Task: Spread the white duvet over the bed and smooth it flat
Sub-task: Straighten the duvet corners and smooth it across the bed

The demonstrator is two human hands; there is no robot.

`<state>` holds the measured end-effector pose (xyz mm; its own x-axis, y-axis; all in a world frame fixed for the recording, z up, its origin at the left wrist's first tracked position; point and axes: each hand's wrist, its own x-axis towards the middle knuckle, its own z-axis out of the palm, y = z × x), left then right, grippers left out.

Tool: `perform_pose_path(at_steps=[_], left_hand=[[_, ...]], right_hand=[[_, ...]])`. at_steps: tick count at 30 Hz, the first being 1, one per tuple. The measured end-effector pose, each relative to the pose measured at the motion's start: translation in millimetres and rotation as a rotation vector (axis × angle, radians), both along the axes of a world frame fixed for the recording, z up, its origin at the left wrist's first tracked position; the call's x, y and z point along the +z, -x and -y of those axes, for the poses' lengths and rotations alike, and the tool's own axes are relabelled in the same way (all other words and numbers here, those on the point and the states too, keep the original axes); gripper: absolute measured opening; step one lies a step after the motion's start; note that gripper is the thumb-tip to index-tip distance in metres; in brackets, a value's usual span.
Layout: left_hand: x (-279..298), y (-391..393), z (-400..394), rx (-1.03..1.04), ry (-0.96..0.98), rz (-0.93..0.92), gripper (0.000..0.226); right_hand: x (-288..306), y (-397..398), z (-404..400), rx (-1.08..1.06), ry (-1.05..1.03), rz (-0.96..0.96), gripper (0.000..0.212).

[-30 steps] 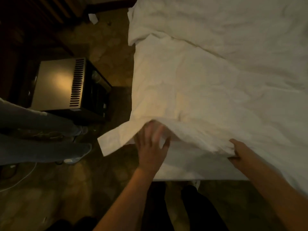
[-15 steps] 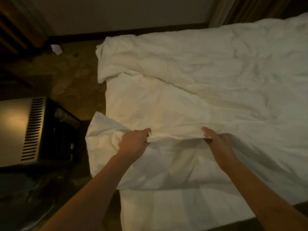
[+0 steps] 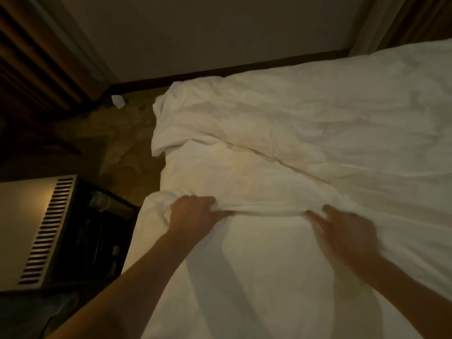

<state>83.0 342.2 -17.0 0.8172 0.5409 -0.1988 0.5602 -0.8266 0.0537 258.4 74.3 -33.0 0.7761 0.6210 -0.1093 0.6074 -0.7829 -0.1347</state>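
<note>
The white duvet (image 3: 305, 133) lies rumpled over the bed, with a diagonal ridge across its middle and a bunched corner at the far left. A folded edge runs between my hands near the bed's left side. My left hand (image 3: 193, 216) grips that fold with curled fingers. My right hand (image 3: 342, 228) is blurred, its fingers stretched out along the fold and resting on the cloth. Below the fold the white fabric (image 3: 256, 277) lies flatter and reaches toward me.
A metal cabinet with a slotted top (image 3: 36, 231) stands left of the bed, dark shelves beside it. Patterned floor (image 3: 117, 148) lies between bed and wall, with a small white scrap (image 3: 118, 101) near the baseboard. Wooden panelling sits far left, a curtain far right.
The view has risen toward the wall. Both hands have pushed the fold farther up the bed. My right hand's fingers have straightened out along the fold; my left still grips it.
</note>
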Motion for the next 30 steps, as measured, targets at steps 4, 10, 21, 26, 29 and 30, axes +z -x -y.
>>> perform_pose_path(at_steps=[4,10,21,26,29,30], left_hand=[[-7.5,-15.0,-11.0,0.226,0.019,0.018,0.059],[-70.2,15.6,-23.9,0.225,-0.049,-0.229,0.070],[-92.8,2.8,-48.7,0.111,-0.158,-0.030,0.058],[-104.5,6.0,-43.9,0.151,-0.009,0.013,0.049],[-84.2,25.8,-34.4,0.046,0.054,0.324,0.049],[-71.8,32.5,-24.8,0.024,0.077,0.394,0.052]], right_hand=[[16.6,-54.1,-42.9,0.116,-0.349,0.295,0.049],[-92.1,-47.2,-77.8,0.352,0.136,0.045,0.079],[-82.8,-44.3,-79.0,0.144,0.083,0.077,0.055],[-109.1,-38.7,-78.8,0.124,0.218,0.019,0.055],[-86.9,-12.4,-73.7,0.088,-0.032,0.026,0.056],[-73.0,8.6,-74.1,0.095,-0.196,0.013,0.060]])
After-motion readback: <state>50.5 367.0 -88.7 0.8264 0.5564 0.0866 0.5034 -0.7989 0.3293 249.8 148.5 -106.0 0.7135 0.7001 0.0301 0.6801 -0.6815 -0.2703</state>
